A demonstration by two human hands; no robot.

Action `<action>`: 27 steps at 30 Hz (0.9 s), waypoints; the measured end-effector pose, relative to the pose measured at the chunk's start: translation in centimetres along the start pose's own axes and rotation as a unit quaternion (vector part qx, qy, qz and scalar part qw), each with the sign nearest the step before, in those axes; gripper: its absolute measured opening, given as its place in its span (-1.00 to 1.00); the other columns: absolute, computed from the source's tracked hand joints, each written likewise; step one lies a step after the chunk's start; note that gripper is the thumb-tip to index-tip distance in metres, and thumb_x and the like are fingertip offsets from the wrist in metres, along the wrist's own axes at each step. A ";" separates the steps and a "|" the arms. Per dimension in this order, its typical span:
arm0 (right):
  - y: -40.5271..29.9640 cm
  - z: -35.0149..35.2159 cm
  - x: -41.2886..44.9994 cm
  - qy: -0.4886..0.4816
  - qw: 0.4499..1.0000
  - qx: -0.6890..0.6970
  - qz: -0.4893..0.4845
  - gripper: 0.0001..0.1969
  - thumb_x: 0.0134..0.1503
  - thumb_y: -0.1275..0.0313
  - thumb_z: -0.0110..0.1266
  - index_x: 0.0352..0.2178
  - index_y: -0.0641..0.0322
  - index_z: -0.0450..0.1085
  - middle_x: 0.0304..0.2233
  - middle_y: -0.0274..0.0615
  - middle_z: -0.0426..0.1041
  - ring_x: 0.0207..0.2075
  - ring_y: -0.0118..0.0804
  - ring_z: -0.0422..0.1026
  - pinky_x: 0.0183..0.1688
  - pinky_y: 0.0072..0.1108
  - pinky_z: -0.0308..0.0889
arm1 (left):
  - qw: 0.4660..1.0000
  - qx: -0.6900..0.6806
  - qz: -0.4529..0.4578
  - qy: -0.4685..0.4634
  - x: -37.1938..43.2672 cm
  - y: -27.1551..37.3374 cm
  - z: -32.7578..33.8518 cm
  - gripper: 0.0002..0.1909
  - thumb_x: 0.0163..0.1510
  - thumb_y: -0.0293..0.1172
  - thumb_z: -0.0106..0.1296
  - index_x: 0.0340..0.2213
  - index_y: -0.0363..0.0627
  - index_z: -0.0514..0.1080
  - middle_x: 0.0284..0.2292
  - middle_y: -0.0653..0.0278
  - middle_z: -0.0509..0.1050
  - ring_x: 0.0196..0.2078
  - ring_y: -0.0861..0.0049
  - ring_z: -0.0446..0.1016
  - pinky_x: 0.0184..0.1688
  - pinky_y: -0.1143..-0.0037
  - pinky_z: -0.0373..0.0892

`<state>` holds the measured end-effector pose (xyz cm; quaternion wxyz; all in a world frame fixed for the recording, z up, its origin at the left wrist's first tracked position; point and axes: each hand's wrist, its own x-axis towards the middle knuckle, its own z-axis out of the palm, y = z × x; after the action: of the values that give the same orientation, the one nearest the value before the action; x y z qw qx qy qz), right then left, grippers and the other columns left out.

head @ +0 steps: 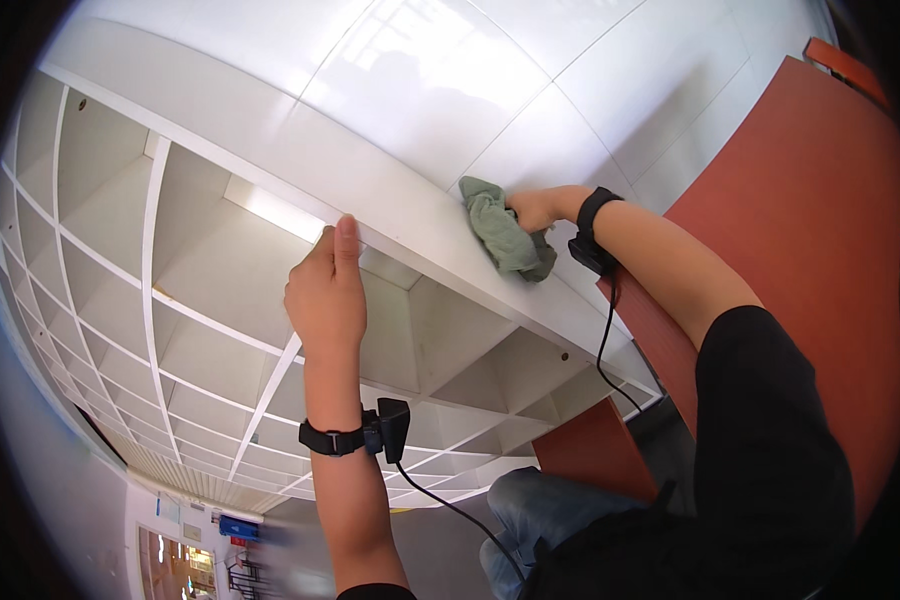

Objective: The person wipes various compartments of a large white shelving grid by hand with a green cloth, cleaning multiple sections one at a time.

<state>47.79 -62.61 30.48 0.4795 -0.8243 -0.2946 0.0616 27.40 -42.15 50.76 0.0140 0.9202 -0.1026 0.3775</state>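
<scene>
A green cloth (501, 229) lies bunched on the top board of a white cubby shelf (255, 157), near the tiled wall. My right hand (534, 210) is closed on the cloth and presses it against the board. My left hand (328, 289) grips the front edge of the same board, its thumb on top and its fingers curled out of sight beneath. Each wrist wears a black strap with a small device and a cable.
White wall tiles (495, 82) rise behind the shelf. A reddish-brown panel or tabletop (795, 217) stands close on the right, under my right arm. Another reddish-brown panel (592, 450) is lower down, beside my jeans-clad leg. Grey floor shows below.
</scene>
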 end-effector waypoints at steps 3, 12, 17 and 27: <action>0.1 -1.0 -0.1 0.022 0.999 0.033 -0.037 -0.55 -0.04 0.35 0.18 -0.10 0.31 0.37 -0.41 -0.16 0.48 -0.46 -0.36 0.42 -0.45 -0.42 0.35 | 1.000 0.008 0.007 -0.007 0.1 0.6 -0.1 -0.28 0.26 0.28 -0.42 -0.50 -0.10 0.46 -0.60 0.09 0.46 -0.46 0.08 0.45 -0.34 0.31 0.36; -18.2 -2.8 -4.5 0.231 0.903 0.178 -0.317 -0.31 0.00 0.35 0.23 0.18 0.20 0.19 -0.07 -0.14 0.47 -0.15 -0.35 0.45 -0.16 -0.52 0.40 | 0.995 0.019 0.074 0.063 0.1 -2.1 0.6 -0.23 0.28 0.25 -0.54 -0.30 -0.07 0.56 -0.42 -0.05 0.54 -0.28 -0.10 0.48 -0.22 0.17 0.38; -20.9 -4.5 -5.8 0.233 0.934 0.044 -0.268 -0.42 -0.15 0.28 0.25 -0.03 0.24 0.44 -0.31 -0.11 0.58 -0.36 -0.26 0.55 -0.27 -0.51 0.46 | 0.999 0.043 0.033 0.001 0.9 -1.7 0.6 -0.20 0.22 0.35 -0.50 -0.20 0.00 0.57 -0.45 0.05 0.57 -0.29 0.01 0.51 -0.23 0.27 0.40; -11.4 -3.6 -1.6 0.063 0.994 -0.071 -0.051 -0.42 0.05 0.07 0.16 -0.05 0.36 0.45 -0.17 0.01 0.53 -0.31 -0.15 0.55 -0.35 -0.29 0.45 | 1.000 0.004 -0.010 0.004 0.4 -1.1 0.5 -0.06 0.02 0.59 -0.40 -0.09 0.05 0.56 -0.46 0.21 0.58 -0.33 0.28 0.56 -0.23 0.40 0.42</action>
<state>43.00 -61.96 41.55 0.4396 -0.8426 -0.3089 -0.0365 28.26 -41.20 50.69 0.0148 0.9197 -0.0916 0.3815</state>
